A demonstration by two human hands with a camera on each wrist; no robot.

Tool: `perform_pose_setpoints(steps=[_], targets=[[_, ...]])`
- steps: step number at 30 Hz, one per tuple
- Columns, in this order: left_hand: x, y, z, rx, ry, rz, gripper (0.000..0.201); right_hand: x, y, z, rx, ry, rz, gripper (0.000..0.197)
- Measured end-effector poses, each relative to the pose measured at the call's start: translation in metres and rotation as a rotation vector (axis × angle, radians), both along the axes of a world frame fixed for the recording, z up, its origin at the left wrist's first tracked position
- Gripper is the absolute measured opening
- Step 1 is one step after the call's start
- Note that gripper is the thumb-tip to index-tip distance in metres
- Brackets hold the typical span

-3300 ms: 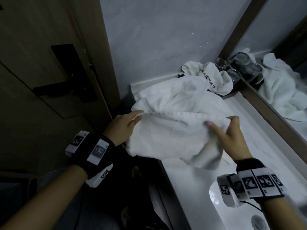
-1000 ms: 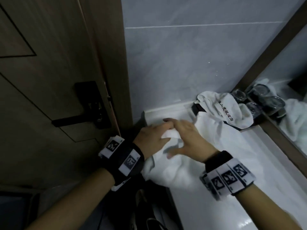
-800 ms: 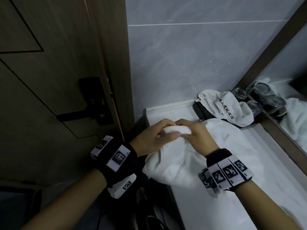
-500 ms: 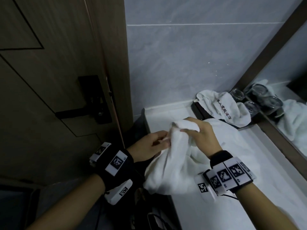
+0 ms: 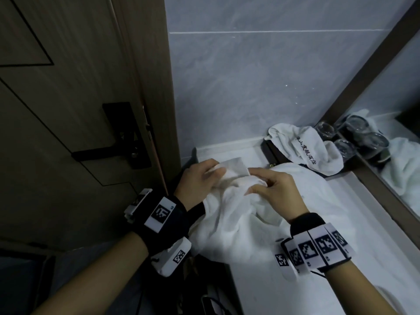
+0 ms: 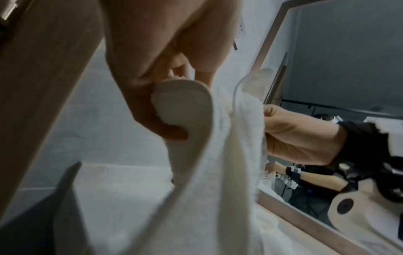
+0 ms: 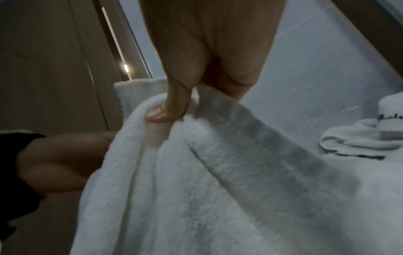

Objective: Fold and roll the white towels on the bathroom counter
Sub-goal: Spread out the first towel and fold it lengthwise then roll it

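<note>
Towel unfolded, rolling not begun
Both hands, left [image 5: 200,178] and right [image 5: 276,189], pinch the towel [image 5: 238,223] edge over the desk [image 5: 363,223]; another towel [image 5: 304,151] waits crumpled.

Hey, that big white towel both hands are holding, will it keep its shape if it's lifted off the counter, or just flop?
Probably flop: the towel sags in deep folds between the left hand and right hand. It looks thick and fluffy, so likely not slippery, and a pinch should hold. Its lower part hangs over the counter edge, so it may slide off if released.
</note>
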State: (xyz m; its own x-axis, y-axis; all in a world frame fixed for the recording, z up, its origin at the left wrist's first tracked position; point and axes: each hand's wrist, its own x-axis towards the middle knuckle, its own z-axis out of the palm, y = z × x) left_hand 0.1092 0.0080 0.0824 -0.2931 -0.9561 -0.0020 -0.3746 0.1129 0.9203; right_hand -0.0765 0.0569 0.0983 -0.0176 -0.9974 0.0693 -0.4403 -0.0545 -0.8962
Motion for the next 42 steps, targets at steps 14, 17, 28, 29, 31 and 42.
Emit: perform_pose_setpoints(steps=[14, 17, 28, 29, 31, 42], targets=[[0.017, -0.003, -0.003, 0.154, 0.385, 0.031, 0.018, -0.009, 0.003, 0.014, 0.049, 0.132, 0.005, 0.013], [0.015, 0.0, -0.001, 0.192, 0.463, -0.025, 0.014, -0.003, 0.003, 0.023, -0.008, -0.021, 0.089, 0.005], [-0.007, 0.011, 0.011, 0.167, 0.272, -0.165, 0.024, 0.041, -0.015, 0.007, -0.227, -0.212, -0.153, 0.013], [-0.008, 0.011, 0.011, 0.113, 0.197, -0.183, 0.025, 0.043, -0.014, 0.003, -0.231, -0.203, -0.168, 0.019], [-0.006, 0.008, 0.013, -0.021, 0.126, -0.177, 0.014, 0.039, -0.012, -0.005, -0.23, -0.165, -0.213, 0.037], [0.03, -0.016, 0.066, -0.293, 0.258, -0.238, 0.033, -0.018, -0.017, -0.032, 0.246, 0.532, 0.052, 0.068]])
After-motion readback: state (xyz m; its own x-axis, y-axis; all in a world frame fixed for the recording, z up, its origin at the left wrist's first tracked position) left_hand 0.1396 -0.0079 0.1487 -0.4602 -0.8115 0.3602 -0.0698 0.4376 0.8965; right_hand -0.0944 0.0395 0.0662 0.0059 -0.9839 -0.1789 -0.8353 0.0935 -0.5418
